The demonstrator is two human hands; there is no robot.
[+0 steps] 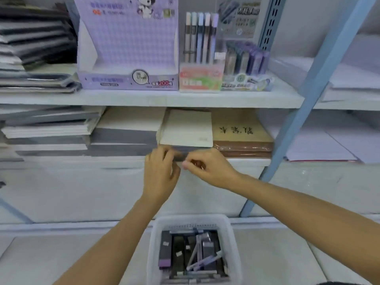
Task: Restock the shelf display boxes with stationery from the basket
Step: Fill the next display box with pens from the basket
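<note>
- Step in hand: a dark slim pack (pixel 179 156) is held up between both hands, clear of the basket and short of any display box; I judge this the carry-and-orient stage, with the placing not yet done.
- Grip: the left hand (pixel 161 173) curls its fingers round the pack's left end; the right hand (pixel 209 167) pinches the right end with curled fingers (blur hides which fingertips actually touch).
- Where things lie: the pack bridges the two hands; the white basket (pixel 153 243) sits well below the grip, nearer the person; the purple display box (pixel 127 79) stands above the grip and slightly left; the pen display box (pixel 201 79) is straight above; the refill display box (pixel 246 83) is above and to the right.
- Axis: the pack's long axis runs side to side, roughly level, one end in each hand; which end is its top I cannot tell.
- Next move, as I judge it: choose the matching box, lift the pack to that shelf, probably turn it upright, and free one hand to slot it in.
</note>
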